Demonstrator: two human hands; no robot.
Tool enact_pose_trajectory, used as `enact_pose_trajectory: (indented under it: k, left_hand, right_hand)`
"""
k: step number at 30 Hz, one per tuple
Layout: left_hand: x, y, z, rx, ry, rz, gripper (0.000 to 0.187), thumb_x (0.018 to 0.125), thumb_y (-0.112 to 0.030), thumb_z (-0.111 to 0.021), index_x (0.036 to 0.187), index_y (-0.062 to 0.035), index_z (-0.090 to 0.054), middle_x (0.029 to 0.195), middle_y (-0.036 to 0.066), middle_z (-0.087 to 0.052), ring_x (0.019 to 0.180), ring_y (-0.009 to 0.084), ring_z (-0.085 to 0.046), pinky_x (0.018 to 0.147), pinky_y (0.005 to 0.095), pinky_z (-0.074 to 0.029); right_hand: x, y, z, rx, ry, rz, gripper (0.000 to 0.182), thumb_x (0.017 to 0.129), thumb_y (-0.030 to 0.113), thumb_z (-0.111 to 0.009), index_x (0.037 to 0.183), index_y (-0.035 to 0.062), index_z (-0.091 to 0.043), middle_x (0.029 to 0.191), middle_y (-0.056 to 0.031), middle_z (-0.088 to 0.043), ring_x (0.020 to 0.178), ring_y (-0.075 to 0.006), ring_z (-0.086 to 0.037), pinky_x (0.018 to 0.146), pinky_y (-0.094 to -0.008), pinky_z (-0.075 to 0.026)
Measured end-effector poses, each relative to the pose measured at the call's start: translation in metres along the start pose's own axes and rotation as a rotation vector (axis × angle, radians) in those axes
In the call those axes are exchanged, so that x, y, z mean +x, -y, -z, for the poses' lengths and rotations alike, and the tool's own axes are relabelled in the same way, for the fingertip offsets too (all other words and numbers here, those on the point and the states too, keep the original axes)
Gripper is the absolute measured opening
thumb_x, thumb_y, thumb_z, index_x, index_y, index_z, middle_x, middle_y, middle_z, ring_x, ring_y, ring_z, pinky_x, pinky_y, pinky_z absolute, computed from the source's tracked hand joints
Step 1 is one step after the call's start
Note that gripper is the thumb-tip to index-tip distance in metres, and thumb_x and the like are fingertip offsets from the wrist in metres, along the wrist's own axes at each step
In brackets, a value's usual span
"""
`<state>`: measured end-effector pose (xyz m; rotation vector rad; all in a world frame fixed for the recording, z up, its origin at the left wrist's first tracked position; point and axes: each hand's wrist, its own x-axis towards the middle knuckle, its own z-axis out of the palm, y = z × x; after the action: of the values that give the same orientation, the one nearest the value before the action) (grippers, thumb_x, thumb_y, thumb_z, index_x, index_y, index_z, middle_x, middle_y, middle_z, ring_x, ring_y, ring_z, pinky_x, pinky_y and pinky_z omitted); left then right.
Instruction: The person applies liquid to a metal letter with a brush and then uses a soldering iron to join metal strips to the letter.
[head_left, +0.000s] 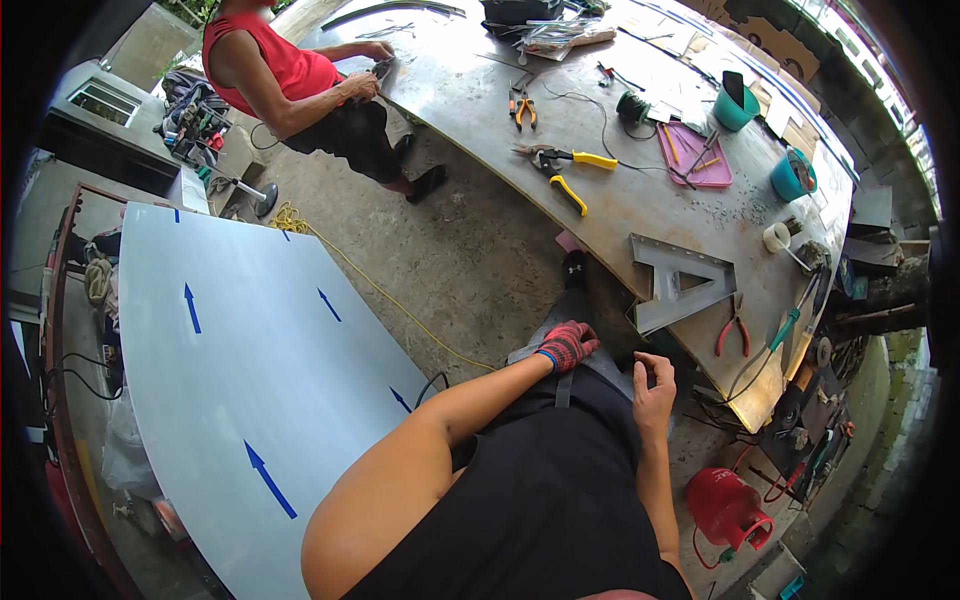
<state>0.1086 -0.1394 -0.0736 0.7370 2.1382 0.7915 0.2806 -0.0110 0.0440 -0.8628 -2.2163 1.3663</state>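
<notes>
My left hand [570,345], in a red and black knitted glove, rests on my thigh with its fingers laid along the cloth. Nothing shows in it. Bare and raised beside the table corner is my right hand [655,388], its fingers loosely bent and apart, with no object visible in them. Nearest to it on the metal table [590,220] stands a metal letter A [680,285] with raised side walls. Red-handled pliers [735,330] lie to the right of the letter. Yellow-handled snips [565,165] and orange-handled pliers [522,105] lie farther back.
A person in a red top [270,75] works at the table's far left corner. Left of me lies a large sheet with blue arrows [230,370]. A yellow cord [390,300] crosses the floor. A pink tray [695,155], teal containers [735,105] and a red gas cylinder [720,505] are to the right.
</notes>
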Motion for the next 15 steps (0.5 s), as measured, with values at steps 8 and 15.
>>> enact_pose_trajectory:
  k: [8, 15]
  left_hand:
    - [-0.0009, -0.0059, 0.0061, -0.025, 0.081, 0.027, 0.036, 0.096, -0.039, -0.071, 0.116, -0.0089, -0.074, 0.118, 0.018, -0.071, 0.115, 0.0338, -0.065, 0.1, 0.0433, -0.05]
    - [-0.0018, -0.0083, 0.008, 0.017, 0.086, 0.028, 0.036, 0.096, -0.039, -0.071, 0.116, -0.0088, -0.073, 0.12, 0.017, -0.07, 0.117, 0.0341, -0.065, 0.101, 0.0436, -0.05]
  right_hand:
    - [-0.0004, -0.0044, 0.0006, -0.027, -0.004, 0.033, 0.015, 0.095, 0.009, -0.067, 0.107, 0.0021, -0.073, 0.102, -0.0093, -0.068, 0.1, -0.0248, -0.062, 0.09, -0.036, -0.049]
    - [0.0028, 0.0036, 0.0037, -0.021, -0.005, 0.027, 0.015, 0.095, 0.01, -0.068, 0.108, 0.0026, -0.073, 0.102, -0.0092, -0.068, 0.1, -0.0247, -0.062, 0.089, -0.0359, -0.049]
